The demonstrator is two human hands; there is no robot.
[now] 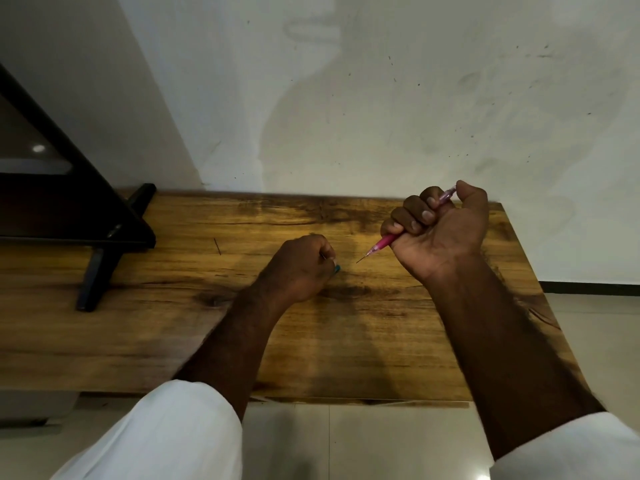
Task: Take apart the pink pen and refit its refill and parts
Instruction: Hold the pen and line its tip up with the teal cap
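pale wall (381, 98) rises behind a wooden worktop (173, 323) with dark grain, and a black frame (104, 237) stands at its far left edge. the right hand (440, 230) is raised above the worktop, palm side toward the camera, its fingers (412, 209) curled into a full fist around the pink pen (384, 242). the pen runs through the fist on a slant: its long axis goes from upper right to lower left. the pale, clear pink rear end shows above the fingers beside the thumb, and the deeper pink front end comes out below the little finger. a thin dark point sticks out of that front end and aims down and to the left, toward the left hand (301, 268), stopping a little short of it.

the left hand rests knuckles up on the worktop, fingers bent inward and pinched on something small. a teal bit (336, 269) shows at the fingertips and a thin light sliver just above it; what these parts are cannot be told. a short dark stick (217, 246) lies alone on the worktop, well apart to the left of the left hand. white sleeves (173, 438) cover both upper forearms.
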